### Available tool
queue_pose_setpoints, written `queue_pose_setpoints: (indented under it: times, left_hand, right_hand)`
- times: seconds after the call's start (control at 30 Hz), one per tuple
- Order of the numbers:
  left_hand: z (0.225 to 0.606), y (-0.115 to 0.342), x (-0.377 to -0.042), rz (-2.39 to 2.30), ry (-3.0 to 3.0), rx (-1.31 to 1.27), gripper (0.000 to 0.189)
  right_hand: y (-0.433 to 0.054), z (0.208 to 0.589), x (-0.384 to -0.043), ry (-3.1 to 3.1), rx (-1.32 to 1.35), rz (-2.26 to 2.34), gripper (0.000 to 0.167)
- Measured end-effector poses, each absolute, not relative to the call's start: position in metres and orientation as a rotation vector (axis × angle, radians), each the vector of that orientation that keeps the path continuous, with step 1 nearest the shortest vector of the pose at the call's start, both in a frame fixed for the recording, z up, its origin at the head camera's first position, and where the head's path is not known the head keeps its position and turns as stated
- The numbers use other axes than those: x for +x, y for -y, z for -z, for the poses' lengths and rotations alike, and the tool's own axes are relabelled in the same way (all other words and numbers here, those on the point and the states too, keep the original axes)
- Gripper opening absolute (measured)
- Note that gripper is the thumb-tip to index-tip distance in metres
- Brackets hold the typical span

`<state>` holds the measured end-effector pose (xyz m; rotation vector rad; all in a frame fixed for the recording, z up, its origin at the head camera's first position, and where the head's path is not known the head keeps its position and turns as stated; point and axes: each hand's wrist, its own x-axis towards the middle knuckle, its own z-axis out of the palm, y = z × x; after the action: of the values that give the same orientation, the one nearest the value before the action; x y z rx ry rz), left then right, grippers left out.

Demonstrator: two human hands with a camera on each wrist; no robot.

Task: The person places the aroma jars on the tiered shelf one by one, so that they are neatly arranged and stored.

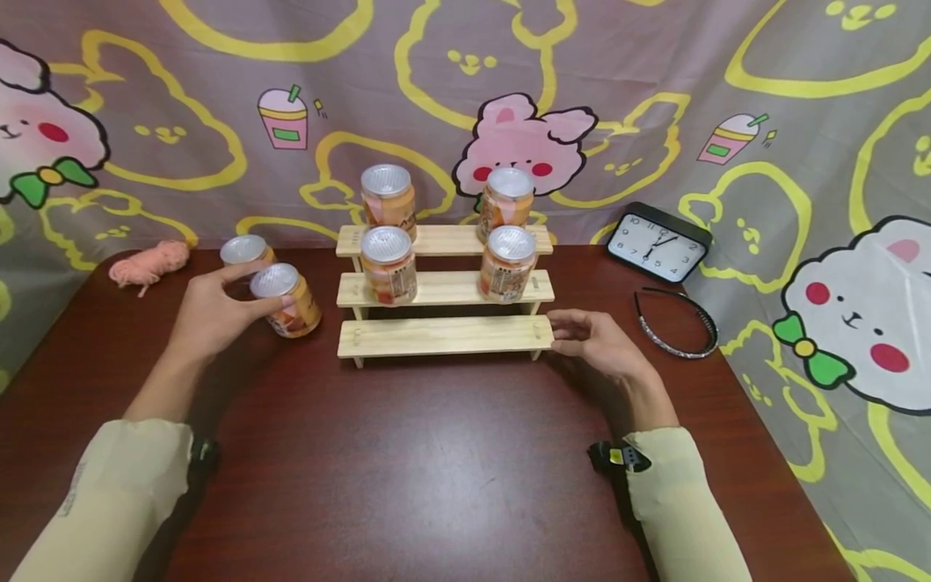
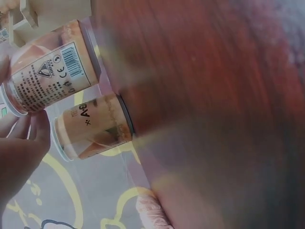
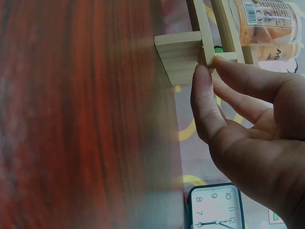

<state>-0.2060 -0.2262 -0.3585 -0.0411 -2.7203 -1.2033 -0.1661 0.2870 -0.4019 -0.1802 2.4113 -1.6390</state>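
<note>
My left hand holds an orange can with a clear-capped silver top, thumb and fingers around its upper part. The can's barcode side faces the left wrist camera; I cannot tell whether its base touches the table. Close behind it stands a second can. My right hand pinches the right end of the lowest step of a three-step wooden rack, thumb and fingertip at the board's edge. Two similar cans stand on the middle step and two more on the top step.
Pink yarn lies at the table's back left. On the right are a black-framed clock and a dark headband with a sparkling band. A patterned cloth hangs behind the brown table.
</note>
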Motion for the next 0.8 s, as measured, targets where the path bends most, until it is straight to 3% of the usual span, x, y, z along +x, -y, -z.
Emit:
queue_pose_setpoints:
  times: [0.8]
  left_hand:
    - [0.351,0.217,-0.185,1.363,2.549,-0.239,0.054]
  right_hand:
    - [-0.287,0.403,-0.166,-2.423,-0.168,1.617,0.048]
